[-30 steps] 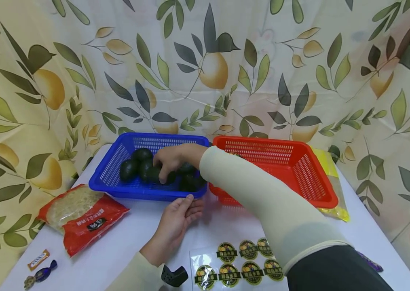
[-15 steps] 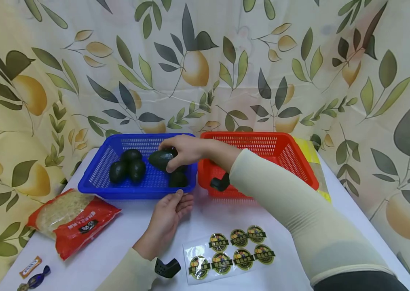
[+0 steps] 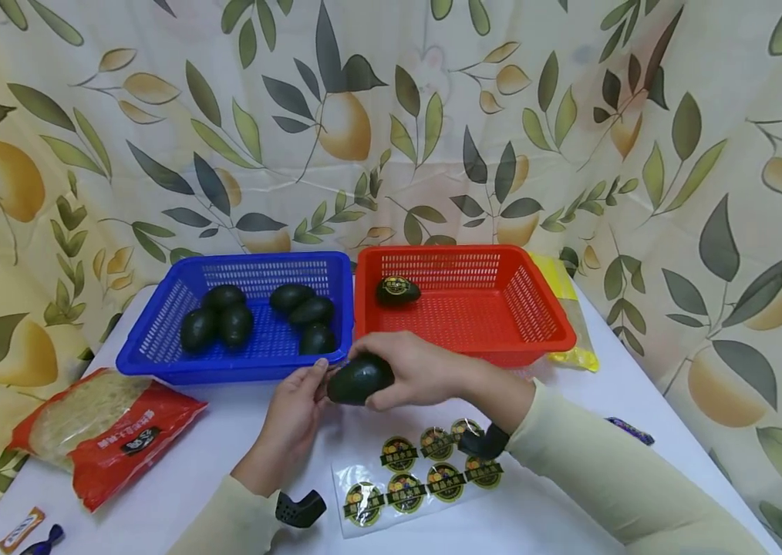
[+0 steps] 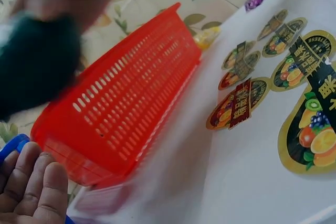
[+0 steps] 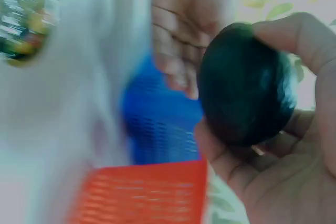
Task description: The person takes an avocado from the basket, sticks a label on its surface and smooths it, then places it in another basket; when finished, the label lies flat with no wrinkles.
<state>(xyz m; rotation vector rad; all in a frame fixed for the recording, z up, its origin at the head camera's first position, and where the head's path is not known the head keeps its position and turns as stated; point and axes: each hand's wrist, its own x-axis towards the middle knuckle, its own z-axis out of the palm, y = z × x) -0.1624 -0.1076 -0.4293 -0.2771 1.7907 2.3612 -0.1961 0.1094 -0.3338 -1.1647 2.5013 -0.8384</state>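
I count eight avocados: six in the blue basket [image 3: 155,351], one in the red basket [image 3: 544,316], one [image 3: 359,378] in my hands. There are two baskets. One sticker sheet [image 3: 419,478] carries seven round stickers. One red noodle bag [image 3: 96,428] and two wrapped candies lie on the tabletop [image 3: 224,432].

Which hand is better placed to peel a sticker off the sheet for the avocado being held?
Probably the left. The right hand grips the avocado, so it is occupied. The left hand only touches the fruit's end with its fingertips, and the sticker sheet lies on the table just below both hands.
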